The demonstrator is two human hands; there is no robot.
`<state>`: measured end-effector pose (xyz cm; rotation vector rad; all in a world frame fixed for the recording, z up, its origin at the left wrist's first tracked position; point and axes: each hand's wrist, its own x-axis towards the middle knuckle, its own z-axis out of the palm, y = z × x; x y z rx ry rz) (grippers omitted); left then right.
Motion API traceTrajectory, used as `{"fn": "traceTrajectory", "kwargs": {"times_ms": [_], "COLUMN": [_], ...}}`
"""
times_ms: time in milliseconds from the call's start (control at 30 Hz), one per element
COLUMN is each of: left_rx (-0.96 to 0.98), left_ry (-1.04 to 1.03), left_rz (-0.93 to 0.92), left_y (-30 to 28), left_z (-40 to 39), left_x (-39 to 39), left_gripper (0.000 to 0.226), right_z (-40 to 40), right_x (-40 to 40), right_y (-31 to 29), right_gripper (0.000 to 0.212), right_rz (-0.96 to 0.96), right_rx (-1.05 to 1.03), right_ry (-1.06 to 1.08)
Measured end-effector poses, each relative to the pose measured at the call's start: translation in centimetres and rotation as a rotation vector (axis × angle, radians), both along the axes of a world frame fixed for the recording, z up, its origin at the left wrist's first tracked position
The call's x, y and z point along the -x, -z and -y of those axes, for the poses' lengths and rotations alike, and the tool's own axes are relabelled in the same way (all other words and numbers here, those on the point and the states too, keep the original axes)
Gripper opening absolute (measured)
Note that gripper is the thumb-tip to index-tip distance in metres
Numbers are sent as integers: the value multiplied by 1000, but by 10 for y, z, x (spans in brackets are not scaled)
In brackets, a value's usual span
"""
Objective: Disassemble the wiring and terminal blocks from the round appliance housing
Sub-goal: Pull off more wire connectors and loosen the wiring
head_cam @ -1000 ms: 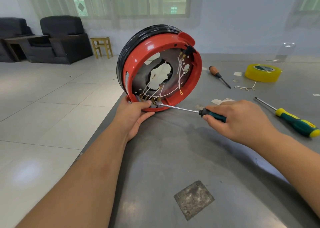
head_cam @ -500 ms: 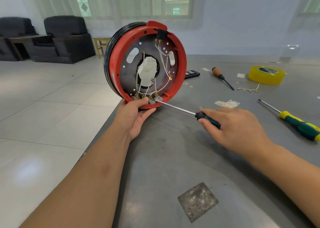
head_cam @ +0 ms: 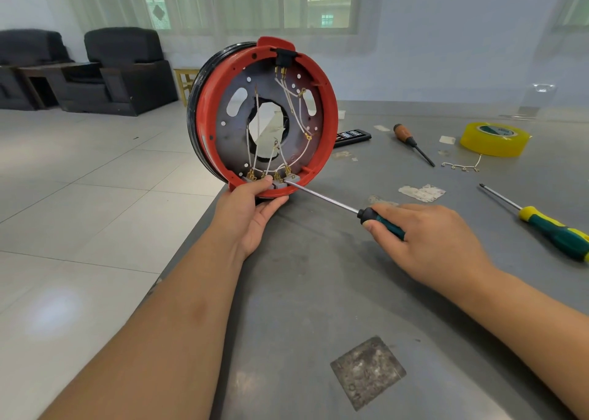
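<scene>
The desk (head_cam: 318,308) is a grey metal surface; the round housing (head_cam: 264,69) stands on edge at its left corner, open side facing the person, its lower rim at the desk edge above the tiled floor.

Inside the housing, white wires (head_cam: 294,113) run from a black connector (head_cam: 283,57) at the top down to a row of brass-tipped terminal blocks (head_cam: 271,177) along the lower rim.

The left hand (head_cam: 248,215) is closed around the lower rim, thumb pressed over the terminal blocks. The right hand (head_cam: 424,238) is closed on the handle of a screwdriver (head_cam: 322,196), whose tip meets the right end of the terminal row.

A second screwdriver (head_cam: 548,225), a roll of yellow tape (head_cam: 494,139) and a small brown-handled screwdriver (head_cam: 411,142) lie well apart on the right.

Hazards, as judged:
- The tip sits just beside the left thumb. A slip out of the screw head would likely drive it into the thumb.
- The housing balances on its rim at the desk corner. Excess side force from the screwdriver may roll it off the edge.
- A loosened screw may drop to the floor.
</scene>
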<state>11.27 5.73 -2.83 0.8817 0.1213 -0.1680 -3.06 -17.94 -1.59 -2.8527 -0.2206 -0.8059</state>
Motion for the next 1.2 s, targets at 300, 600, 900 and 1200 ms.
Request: {"fn": "traceTrajectory", "kwargs": {"times_ms": [300, 600, 900, 1200], "left_rx": [51, 48, 41, 20], "left_ry": [-10, 9, 21, 14], "left_rz": [-2, -2, 14, 27], "left_y": [0, 0, 2, 1], "left_z": [0, 0, -1, 0], "left_x": [0, -1, -4, -2], "left_gripper": [42, 38, 43, 46], "right_z": [-4, -2, 13, 65], "right_x": [-1, -5, -5, -7], "right_y": [6, 12, 6, -6], "right_gripper": [43, 34, 32, 25], "right_rz": [-63, -96, -49, -50], "right_rx": [-118, -238, -298, -157], "right_ry": [-8, -9, -23, 60]}}
